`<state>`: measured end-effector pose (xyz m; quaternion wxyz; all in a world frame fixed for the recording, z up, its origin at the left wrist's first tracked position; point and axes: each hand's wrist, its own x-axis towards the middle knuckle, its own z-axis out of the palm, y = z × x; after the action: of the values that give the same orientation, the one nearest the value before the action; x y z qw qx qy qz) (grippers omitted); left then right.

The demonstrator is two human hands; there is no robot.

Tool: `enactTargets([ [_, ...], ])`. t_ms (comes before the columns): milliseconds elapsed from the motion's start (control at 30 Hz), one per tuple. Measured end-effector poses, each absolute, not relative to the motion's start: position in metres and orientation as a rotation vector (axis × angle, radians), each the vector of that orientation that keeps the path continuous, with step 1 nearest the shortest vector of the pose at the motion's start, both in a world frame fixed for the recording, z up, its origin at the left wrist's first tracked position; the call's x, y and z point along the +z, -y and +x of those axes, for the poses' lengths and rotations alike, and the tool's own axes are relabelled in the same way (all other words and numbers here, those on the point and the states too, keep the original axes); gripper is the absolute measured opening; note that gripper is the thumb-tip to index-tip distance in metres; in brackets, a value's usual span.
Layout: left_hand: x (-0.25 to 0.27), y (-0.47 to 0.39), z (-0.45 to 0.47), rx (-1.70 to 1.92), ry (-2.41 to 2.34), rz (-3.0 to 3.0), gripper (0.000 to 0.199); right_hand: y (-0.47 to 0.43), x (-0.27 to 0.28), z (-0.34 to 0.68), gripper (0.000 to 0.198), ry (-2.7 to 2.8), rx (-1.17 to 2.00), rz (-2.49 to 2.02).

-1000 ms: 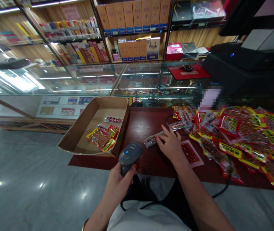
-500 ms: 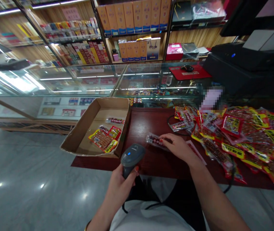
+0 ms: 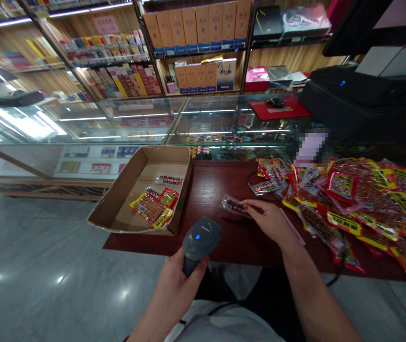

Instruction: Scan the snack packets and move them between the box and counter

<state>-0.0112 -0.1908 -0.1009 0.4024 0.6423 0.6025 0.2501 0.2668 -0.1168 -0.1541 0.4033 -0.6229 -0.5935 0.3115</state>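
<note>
My left hand (image 3: 181, 280) is wrapped round the handle of a grey barcode scanner (image 3: 203, 237), whose blue light is lit and whose head tilts toward the right. Over the dark red table, my right hand (image 3: 269, 218) pinches the right end of a small clear snack packet (image 3: 233, 204) with dark contents. To the left stands a shallow cardboard box (image 3: 113, 223); several snack packets (image 3: 153, 209) lie inside it. On the right side of the table spreads a heap of red and yellow snack packets (image 3: 363, 194).
A flat pinkish strip (image 3: 291, 225) lies beside my right wrist. Behind the table runs a glass display counter (image 3: 217, 118), with a computer mouse (image 3: 276, 102) on a red mat. Black checkout equipment (image 3: 338, 104) stands at the back right. A black cable (image 3: 340, 270) hangs at the table's front edge.
The scanner has risen slightly and moved right, its head turning toward the snack packet. My right hand and the packet have shifted a little to the right.
</note>
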Motion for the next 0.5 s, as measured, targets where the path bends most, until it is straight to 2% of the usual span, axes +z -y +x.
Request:
enactTargets([
  [500,-0.094,0.194,-0.021,0.682,-1.566,1.582,0.015,0.108,-0.155,0.255,0.027,1.569,0.749,-1.612],
])
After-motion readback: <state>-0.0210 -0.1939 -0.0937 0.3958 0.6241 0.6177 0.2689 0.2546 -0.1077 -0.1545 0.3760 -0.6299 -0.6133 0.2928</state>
